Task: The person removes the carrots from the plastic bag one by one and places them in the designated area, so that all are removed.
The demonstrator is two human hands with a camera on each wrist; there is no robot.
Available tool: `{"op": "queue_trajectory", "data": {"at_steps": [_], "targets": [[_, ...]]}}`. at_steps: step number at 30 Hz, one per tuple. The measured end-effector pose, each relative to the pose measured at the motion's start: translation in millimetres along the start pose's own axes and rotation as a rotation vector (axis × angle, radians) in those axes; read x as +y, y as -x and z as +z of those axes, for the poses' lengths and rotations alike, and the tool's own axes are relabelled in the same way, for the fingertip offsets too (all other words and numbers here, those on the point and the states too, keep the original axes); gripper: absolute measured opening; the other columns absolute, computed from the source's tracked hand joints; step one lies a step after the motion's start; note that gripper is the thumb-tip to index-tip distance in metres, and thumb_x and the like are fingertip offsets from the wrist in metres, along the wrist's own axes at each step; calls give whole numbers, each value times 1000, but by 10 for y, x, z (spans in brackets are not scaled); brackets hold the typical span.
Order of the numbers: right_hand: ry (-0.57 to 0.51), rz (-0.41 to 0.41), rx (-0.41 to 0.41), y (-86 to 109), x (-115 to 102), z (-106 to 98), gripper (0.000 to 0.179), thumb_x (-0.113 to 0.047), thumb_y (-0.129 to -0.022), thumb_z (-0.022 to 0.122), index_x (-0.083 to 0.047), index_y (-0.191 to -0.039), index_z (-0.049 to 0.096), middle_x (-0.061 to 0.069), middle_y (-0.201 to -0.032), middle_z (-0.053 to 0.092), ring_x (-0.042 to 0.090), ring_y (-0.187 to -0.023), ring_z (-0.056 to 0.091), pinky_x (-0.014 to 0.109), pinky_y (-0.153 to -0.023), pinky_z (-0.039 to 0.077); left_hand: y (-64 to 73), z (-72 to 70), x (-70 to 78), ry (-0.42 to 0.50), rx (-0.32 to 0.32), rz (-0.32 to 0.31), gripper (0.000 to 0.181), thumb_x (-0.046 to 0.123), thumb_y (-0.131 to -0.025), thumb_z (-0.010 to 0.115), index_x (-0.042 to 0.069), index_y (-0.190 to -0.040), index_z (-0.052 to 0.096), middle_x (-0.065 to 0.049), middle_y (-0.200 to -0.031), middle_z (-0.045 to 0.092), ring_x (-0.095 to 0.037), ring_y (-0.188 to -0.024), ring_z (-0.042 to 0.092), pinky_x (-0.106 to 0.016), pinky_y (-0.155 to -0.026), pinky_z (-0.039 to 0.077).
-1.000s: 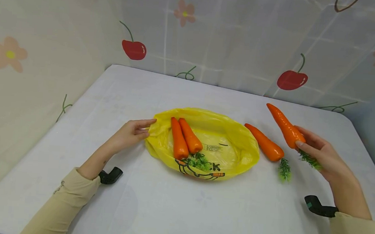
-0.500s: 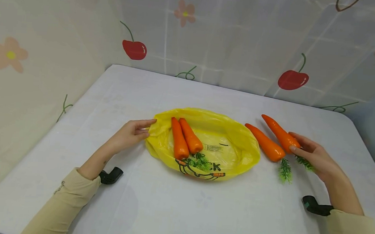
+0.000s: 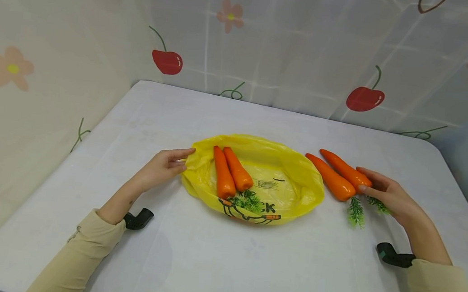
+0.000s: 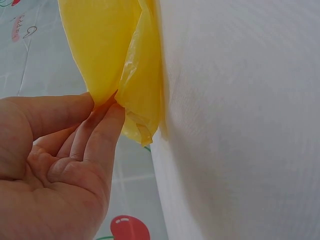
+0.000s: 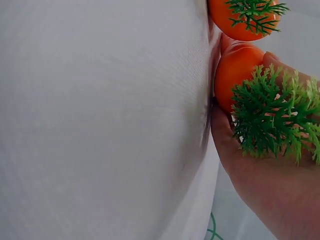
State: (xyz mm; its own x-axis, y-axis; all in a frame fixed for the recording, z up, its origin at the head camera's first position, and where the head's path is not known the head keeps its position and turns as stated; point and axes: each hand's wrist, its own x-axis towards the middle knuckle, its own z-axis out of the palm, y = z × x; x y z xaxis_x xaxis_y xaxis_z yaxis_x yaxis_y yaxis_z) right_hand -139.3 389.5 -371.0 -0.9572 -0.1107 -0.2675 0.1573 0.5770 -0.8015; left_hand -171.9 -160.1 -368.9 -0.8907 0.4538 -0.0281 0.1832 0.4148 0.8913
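Observation:
My left hand [image 3: 160, 169] pinches the left rim of a yellow plastic bag [image 3: 308, 194], which lies on the table with its mouth spread wide. In the left wrist view the bag's thin film [image 4: 107, 45] is between thumb and fingertips. Two orange toy carrots [image 3: 237, 168] with green leafy tops lie side by side inside the bag. Right of the bag a third carrot [image 3: 333, 180] rests on the table. Just beside it my right hand [image 3: 393, 198] grips another carrot [image 3: 340, 164] by its thick end, thumb on one side and fingers on the other, its leaves [image 5: 275, 110] over the palm.
A white-covered table [image 3: 258, 270] lies beneath everything. Behind it and at the left hang curtains [image 3: 282, 45] printed with cherries and flowers. A black wrist camera [image 3: 138, 219] sits at the left cuff, another black wrist camera [image 3: 395, 256] at the right one.
My right hand has come down and left with its carrot, laying it alongside the one right of the bag. The left hand and the bag have stayed in place.

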Motion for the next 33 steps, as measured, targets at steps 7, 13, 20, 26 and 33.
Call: {"op": "queue_trajectory", "data": {"at_steps": [7, 13, 20, 26, 33], "targets": [[22, 6, 3, -30, -2, 8, 72, -39, -94, 55, -2, -147, 24, 21, -143, 26, 24, -116, 33, 58, -101, 27, -5, 0, -10, -7, 3, -2, 44, -8, -92, 50, -9, -135, 41, -20, -140, 39, -33, -122, 44, -35, -93, 44], [16, 26, 19, -47, 8, 24, 74, -39, -93, 55, 1, -146, 23, 25, -143, 26, 33, -120, 31, 60, -102, 25, -6, -1, -9, -10, 7, -10, 44, -8, -92, 50, -9, -135, 42, -19, -141, 39, -32, -122, 44, -35, -94, 44], [32, 18, 36, -43, 12, 26, 71, -36, -94, 55, 1, -146, 24, 26, -144, 26, 29, -118, 33, 61, -101, 26, -11, -1, -15, -6, 3, -13, 44, -8, -92, 50, -8, -136, 42, -19, -141, 39, -32, -122, 45, -35, -94, 44], [64, -29, 49, 9, 9, -47, 67, -38, -96, 52, -3, -147, 26, 24, -145, 29, 39, -124, 27, 68, -98, 21, -17, 3, -34, -4, 2, -8, 44, -8, -92, 50, -8, -136, 42, -19, -141, 40, -33, -121, 45, -35, -94, 44], [35, -68, 254, 185, -290, -53, 55, -39, -98, 46, -20, -147, 32, 6, -142, 39, 26, -126, 33, 62, -105, 17, -8, -7, -26, -4, 2, 1, 44, -7, -92, 50, -8, -136, 42, -20, -141, 39, -33, -122, 45, -36, -94, 44]]}}
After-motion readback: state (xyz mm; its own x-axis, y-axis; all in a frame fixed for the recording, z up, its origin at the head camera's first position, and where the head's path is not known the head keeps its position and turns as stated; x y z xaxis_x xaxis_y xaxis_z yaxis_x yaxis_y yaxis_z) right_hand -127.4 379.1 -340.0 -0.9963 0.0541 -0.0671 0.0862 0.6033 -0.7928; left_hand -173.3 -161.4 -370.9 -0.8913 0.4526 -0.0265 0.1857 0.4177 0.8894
